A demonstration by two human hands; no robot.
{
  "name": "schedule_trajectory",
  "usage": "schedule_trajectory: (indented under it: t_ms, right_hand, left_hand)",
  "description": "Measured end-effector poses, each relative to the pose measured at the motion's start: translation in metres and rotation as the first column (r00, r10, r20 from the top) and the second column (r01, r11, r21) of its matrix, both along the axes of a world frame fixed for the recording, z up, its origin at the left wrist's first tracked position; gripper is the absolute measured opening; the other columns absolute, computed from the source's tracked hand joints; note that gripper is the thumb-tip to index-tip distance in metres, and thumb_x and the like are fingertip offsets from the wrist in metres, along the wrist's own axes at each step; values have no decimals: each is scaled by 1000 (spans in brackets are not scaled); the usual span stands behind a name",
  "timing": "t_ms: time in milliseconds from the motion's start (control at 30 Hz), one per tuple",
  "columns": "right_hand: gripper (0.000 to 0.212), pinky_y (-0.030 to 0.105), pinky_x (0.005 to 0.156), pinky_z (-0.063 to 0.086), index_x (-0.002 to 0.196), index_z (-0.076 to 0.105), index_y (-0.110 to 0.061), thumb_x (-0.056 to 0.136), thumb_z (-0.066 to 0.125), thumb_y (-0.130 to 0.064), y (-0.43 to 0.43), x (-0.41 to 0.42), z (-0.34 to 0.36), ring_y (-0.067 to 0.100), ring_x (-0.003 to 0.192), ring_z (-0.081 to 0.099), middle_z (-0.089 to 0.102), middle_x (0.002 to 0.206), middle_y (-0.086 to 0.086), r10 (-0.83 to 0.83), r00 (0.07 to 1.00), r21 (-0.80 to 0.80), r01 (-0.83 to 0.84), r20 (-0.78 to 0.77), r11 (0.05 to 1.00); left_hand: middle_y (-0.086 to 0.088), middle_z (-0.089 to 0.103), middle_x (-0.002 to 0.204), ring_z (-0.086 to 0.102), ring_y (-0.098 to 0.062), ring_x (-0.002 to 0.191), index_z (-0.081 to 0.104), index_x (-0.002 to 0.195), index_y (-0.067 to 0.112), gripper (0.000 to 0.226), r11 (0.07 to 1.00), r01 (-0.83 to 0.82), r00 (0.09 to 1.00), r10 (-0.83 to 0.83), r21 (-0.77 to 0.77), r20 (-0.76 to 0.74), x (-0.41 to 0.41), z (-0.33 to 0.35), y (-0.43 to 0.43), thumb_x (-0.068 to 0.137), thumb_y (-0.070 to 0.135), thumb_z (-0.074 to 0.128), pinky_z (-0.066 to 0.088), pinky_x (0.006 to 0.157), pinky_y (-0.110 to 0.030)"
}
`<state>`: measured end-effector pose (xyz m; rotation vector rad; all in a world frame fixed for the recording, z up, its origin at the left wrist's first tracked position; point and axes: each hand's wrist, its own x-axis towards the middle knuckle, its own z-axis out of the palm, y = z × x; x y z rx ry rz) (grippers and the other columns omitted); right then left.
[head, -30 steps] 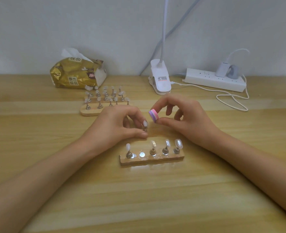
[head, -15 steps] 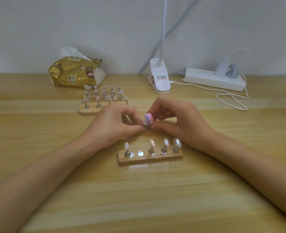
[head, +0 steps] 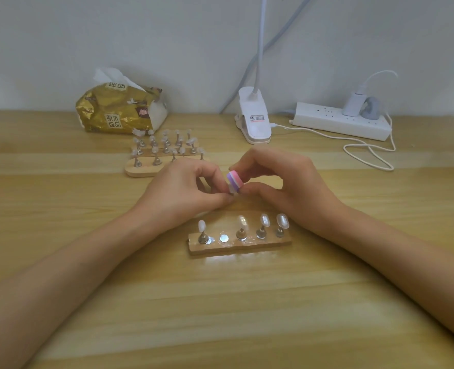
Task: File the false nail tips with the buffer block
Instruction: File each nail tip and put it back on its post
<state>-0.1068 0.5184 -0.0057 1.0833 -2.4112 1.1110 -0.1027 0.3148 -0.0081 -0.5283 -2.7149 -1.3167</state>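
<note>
My right hand (head: 284, 187) pinches a small pink, purple and white buffer block (head: 234, 180) between thumb and fingers. My left hand (head: 183, 194) pinches a false nail tip on its metal peg; the tip (head: 232, 192) shows just under the block and touches it. The peg is mostly hidden by my fingers. Below my hands lies a small wooden holder (head: 239, 245) with several nail tips standing on pegs (head: 263, 221) and one bare round magnet spot (head: 223, 238).
A second wooden holder (head: 140, 170) with many nail tips sits behind my left hand. A gold tissue pack (head: 119, 113) stands at the back left, a white clip lamp base (head: 255, 121) at back centre, a power strip (head: 340, 119) with a looping cable at back right.
My hands came together: the right hand brought the buffer block from apart onto the nail tip held by the left hand, and the block now sits against it.
</note>
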Motion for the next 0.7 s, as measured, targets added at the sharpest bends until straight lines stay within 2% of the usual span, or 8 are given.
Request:
schedule_trajectory:
  t_ms: [167,267,567,700]
  right_hand:
    - [10,42,86,54,95,66,-3,88,72,-1,0,-1,0,21,91,66,68,93,10,9,1000,1,-9,20,1000]
    - [7,39,87,55,97,67,-4,90,71,-4,0,-1,-1,20,92,65,67,95,9,39,999,1,-39,-26,999]
    - [5,40,88,54,98,67,-4,93,69,-4,1,-3,-2,20,91,64,64,95,9,41,999,19,-41,17,999]
    - [7,36,85,53,97,66,-8,92,70,-7,0,-3,-2,19,91,62,64,95,7,49,997,25,-47,-64,999]
  left_hand:
    - [24,60,56,51,2,51,69,65,28,17,1000,12,1000,-12,10,7,0,1,-1,72,25,83,38,61,-24]
    - [23,60,56,51,2,51,69,65,29,15,1000,22,1000,-22,-4,6,0,1,-2,72,28,82,37,60,-23]
    - [23,60,56,50,2,50,69,66,29,15,1000,21,1000,-21,2,2,-1,-1,-2,73,28,82,36,60,-24]
    - [23,61,57,51,2,50,72,70,28,10,1000,28,1000,-28,-4,3,-1,-1,-1,72,32,81,36,59,-24]
